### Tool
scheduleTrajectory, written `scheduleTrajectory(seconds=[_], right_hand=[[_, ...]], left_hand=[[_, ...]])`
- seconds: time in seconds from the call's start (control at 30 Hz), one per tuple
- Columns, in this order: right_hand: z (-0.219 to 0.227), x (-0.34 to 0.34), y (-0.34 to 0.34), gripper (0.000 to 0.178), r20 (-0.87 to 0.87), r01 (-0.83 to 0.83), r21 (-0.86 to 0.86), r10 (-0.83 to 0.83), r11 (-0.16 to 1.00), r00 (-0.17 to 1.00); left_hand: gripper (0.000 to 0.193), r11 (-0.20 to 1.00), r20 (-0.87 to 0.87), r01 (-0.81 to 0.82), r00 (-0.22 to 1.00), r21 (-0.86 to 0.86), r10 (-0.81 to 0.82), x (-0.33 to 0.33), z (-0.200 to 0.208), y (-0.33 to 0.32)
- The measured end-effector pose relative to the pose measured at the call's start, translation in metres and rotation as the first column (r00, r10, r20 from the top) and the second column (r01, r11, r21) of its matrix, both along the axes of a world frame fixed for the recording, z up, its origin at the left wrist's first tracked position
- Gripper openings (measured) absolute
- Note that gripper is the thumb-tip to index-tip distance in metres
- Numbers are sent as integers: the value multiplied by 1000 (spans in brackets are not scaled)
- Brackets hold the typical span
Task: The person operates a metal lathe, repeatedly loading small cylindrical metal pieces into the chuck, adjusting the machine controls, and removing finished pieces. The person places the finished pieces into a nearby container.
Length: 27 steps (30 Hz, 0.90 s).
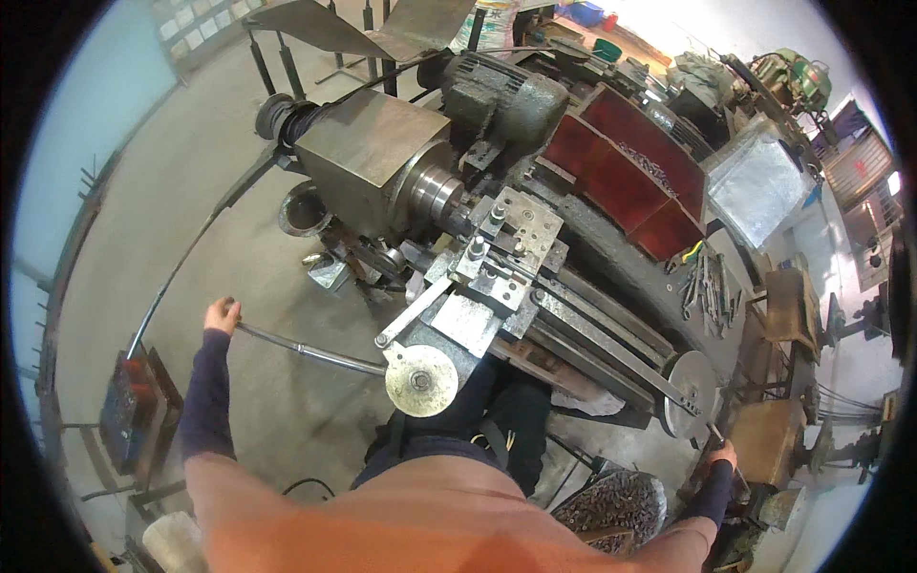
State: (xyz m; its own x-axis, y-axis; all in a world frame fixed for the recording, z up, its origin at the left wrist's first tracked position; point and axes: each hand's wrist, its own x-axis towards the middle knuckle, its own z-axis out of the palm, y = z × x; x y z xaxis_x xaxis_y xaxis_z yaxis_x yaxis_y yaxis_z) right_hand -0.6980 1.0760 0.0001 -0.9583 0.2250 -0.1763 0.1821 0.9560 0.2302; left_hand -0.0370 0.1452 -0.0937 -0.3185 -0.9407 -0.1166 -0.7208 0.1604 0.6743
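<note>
A small metal lathe stands in front of me, its chuck (436, 194) at the end of the boxy headstock (373, 134). My left hand (223, 315) is closed round the outer end of a long steel lever (306, 350), which runs to a round metal disc (421, 380) at the near side of the tool slide (504, 253). Far to the right, my right hand (723, 455) is closed on a short handle (714, 432) at a second round disc (689, 393). A flat bar (611, 347) links that disc to the slide.
Behind the slide sits a dark red tray (611, 181) with small metal pieces, beside an electric motor (506, 100). Several wrenches and pliers (710, 291) lie at the right. A sack of small metal parts (611, 506) is near my legs. A reddish box (143, 411) stands left.
</note>
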Motion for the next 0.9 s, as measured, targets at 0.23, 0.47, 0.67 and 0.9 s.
scheduleTrajectory(seconds=[0.23, 0.47, 0.67, 0.9], right_hand=[[-14, 6, 2, 38, 10, 48, 166, -50, 985, 999], [-21, 94, -18, 28, -65, 249, 118, -242, 961, 968], [-41, 152, -31, 30, -196, 262, -51, -267, 964, 944], [-38, 169, -61, 31, -223, 335, -217, -381, 917, 897]], left_hand=[[43, 830, -305, -360, 806, 426, 507, -48, 0, 65], [32, 858, -522, -313, 691, 408, 501, -34, -2, 86], [40, 802, -622, -406, 507, 438, 596, -38, -14, 86], [41, 837, -642, -396, 539, 379, 545, -57, -5, 73]])
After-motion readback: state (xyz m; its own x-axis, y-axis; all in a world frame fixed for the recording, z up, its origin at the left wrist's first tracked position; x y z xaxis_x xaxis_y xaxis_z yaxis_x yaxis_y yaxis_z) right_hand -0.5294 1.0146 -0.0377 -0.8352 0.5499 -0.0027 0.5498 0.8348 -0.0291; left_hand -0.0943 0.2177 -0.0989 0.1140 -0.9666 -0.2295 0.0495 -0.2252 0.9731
